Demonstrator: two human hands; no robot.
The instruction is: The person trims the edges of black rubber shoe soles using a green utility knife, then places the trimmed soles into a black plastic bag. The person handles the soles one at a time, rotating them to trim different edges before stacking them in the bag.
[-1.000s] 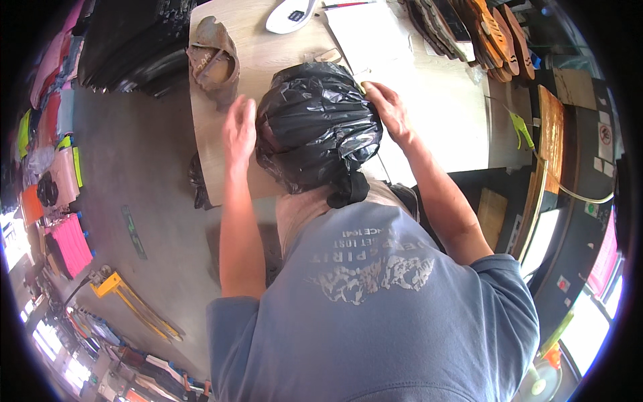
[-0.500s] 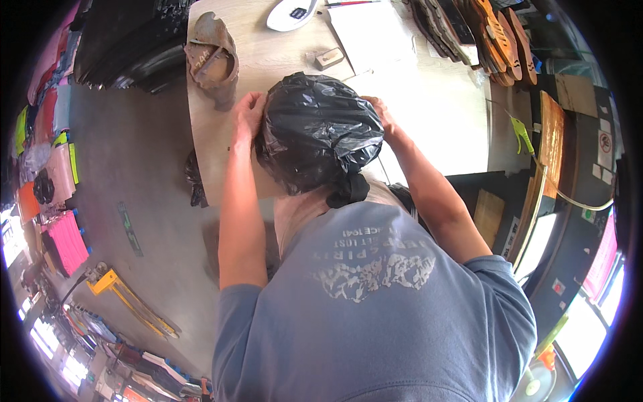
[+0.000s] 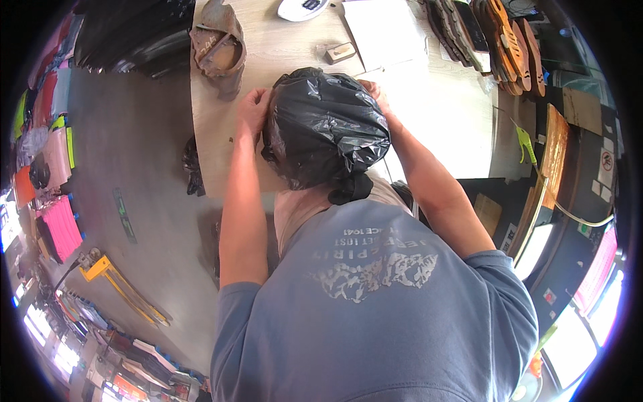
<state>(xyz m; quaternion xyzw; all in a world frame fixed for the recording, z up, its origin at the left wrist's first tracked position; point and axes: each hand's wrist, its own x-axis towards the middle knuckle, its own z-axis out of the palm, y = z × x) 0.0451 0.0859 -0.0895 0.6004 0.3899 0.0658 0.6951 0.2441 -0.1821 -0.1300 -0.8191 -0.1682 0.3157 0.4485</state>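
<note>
A rounded bundle in a black plastic bag [image 3: 328, 127] fills the space between my arms, at the near edge of the table. The bag is crinkled and gathered into a dark knot at its lower side; what it covers is hidden. My left hand [image 3: 254, 110], fingers curled, is against the bundle's left side. At its upper right edge is my right hand [image 3: 376, 95], with bent fingers partly hidden behind the plastic. Beyond my left hand lies a brown, hollow, curved piece [image 3: 219, 50] with marks on it.
On the pale wooden table [image 3: 274, 50] lie a small wooden block [image 3: 340, 53], a white sheet [image 3: 382, 33] and a white oval dish [image 3: 301, 8]. Brown shaped pieces [image 3: 506, 43] stack at the far right. A green air gun [image 3: 524, 144] hangs by the right side.
The view has shifted slightly, so the table things sit a little higher and farther right. Both hands stay at the sides of the black bag, with little visible movement.
</note>
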